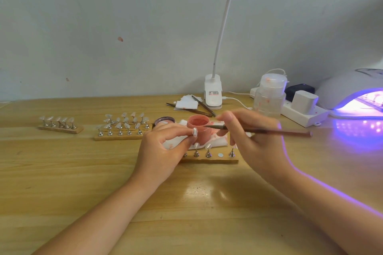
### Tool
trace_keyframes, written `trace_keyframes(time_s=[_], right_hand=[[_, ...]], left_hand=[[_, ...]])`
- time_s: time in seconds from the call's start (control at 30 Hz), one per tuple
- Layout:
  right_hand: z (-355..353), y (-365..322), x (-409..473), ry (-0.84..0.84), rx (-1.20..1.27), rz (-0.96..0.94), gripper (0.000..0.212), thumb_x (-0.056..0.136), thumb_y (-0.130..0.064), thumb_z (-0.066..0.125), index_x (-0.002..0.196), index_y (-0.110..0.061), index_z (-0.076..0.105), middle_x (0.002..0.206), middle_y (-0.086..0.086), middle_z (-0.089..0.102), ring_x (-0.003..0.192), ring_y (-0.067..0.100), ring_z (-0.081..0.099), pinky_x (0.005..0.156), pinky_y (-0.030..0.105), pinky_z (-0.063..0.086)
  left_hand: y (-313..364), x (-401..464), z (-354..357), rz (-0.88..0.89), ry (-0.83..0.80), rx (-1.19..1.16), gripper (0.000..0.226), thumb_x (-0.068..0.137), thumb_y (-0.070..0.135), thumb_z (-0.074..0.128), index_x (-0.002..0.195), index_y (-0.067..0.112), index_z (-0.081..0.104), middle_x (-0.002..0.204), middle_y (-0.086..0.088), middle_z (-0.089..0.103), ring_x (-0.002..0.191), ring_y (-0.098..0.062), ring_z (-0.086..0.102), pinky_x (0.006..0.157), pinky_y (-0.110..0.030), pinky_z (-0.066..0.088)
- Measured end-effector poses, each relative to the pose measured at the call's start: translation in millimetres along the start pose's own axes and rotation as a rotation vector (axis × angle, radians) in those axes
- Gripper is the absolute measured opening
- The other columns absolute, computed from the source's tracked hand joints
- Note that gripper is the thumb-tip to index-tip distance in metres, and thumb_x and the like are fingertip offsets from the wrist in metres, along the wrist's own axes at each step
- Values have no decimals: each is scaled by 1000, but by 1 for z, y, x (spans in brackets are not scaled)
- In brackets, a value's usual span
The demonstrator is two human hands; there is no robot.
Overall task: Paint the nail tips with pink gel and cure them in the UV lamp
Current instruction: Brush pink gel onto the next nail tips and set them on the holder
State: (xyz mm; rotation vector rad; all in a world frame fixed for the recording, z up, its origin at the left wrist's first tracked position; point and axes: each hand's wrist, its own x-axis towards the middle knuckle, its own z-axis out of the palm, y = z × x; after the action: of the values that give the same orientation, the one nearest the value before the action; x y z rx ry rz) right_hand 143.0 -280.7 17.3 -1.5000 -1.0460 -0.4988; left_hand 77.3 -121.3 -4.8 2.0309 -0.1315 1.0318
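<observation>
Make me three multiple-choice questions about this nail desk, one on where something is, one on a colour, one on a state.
1. Where is the UV lamp?
A. far right of the table
B. far left
C. under the left hand

2. What colour is the gel in the open jar?
A. blue
B. pink
C. green

3. What is the right hand doing?
A. resting flat
B. holding a brush
C. gripping the jar

Answers:
1 A, the lamp sits at the right edge, glowing purple.
2 B, the jar's contents look pink.
3 B, its fingers pinch the brush, whose tip points at the jar, while the left hand pinches a nail tip.
</observation>
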Motion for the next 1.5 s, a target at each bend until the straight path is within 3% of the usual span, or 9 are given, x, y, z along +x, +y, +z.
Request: trace_keyframes(time_s=[0.07, 0.23, 0.37, 0.57, 0.9, 1.03, 1.2, 1.37, 1.5], right_hand=[[0, -2, -8, -21, -76, -82, 13, 91, -22, 52, 85, -23, 64, 73, -34, 54, 66, -14, 57, 62, 4, 40], [3, -5, -18, 4, -116, -177, 27, 94, -29, 42, 81, -22, 64, 77, -27, 54, 70, -10, 54, 66, 11, 40], [4, -1, -24, -25, -84, -127, 57, 97, -38, 32, 70, -5, 69, 68, -16, 56, 61, 4, 55, 58, 21, 43], [7, 3, -27, -36, -134, -139, 56, 98, -36, 32, 73, -4, 70, 69, -6, 63, 63, 16, 59, 56, 34, 46], [8, 5, -28, -16, -153, -143, 59, 99, -35, 30, 67, -6, 69, 62, -6, 60, 59, 6, 52, 59, 25, 39], [9, 3, -27, 10, -166, -141, 52, 98, -34, 32, 76, -7, 71, 70, -10, 62, 64, 15, 58, 59, 33, 44], [9, 3, -28, 0, -172, -138, 57, 99, -35, 30, 70, -8, 70, 69, -20, 53, 63, 1, 50, 63, 23, 38], [10, 4, -28, 9, -201, -131, 52, 97, -36, 34, 72, -9, 71, 68, -14, 60, 63, 7, 54, 63, 29, 42], [10, 2, -27, 21, -186, -123, 52, 98, -34, 33, 72, -9, 71, 72, -26, 54, 64, 1, 51, 64, 24, 38]], left_hand=[[-1, 0, 0, 5, 0, -6, 39, 69, -1, 73, 82, 34, 64, 78, 22, 62, 84, 16, 55, 77, -1, 37], [-3, -1, 1, 30, -1, 5, 36, 69, 0, 73, 86, 30, 64, 77, 23, 61, 84, 16, 55, 77, -1, 37], [-5, 0, 2, 80, 1, 10, 29, 69, 4, 72, 88, 24, 65, 77, 24, 59, 83, 18, 54, 78, -1, 37], [-10, 0, 2, 80, 5, -3, 26, 69, 7, 73, 88, 22, 66, 79, 22, 62, 83, 14, 57, 79, -3, 38], [-10, 0, 2, 50, 2, -5, 24, 70, 5, 74, 84, 24, 68, 78, 19, 63, 81, 8, 57, 77, -4, 39], [-9, 0, 1, 56, -1, 11, 24, 70, 4, 73, 85, 22, 69, 78, 18, 63, 83, 9, 56, 78, -4, 38], [-8, 0, 1, 36, 1, -2, 25, 70, 1, 73, 84, 21, 69, 77, 17, 63, 84, 10, 56, 77, -3, 37], [-6, 0, 0, 27, -10, 13, 23, 70, 4, 73, 85, 22, 70, 77, 15, 65, 84, 6, 56, 76, -4, 38], [-3, -1, 0, 22, -9, 2, 17, 71, 9, 72, 83, 21, 70, 77, 15, 65, 83, 9, 56, 76, -3, 37]])
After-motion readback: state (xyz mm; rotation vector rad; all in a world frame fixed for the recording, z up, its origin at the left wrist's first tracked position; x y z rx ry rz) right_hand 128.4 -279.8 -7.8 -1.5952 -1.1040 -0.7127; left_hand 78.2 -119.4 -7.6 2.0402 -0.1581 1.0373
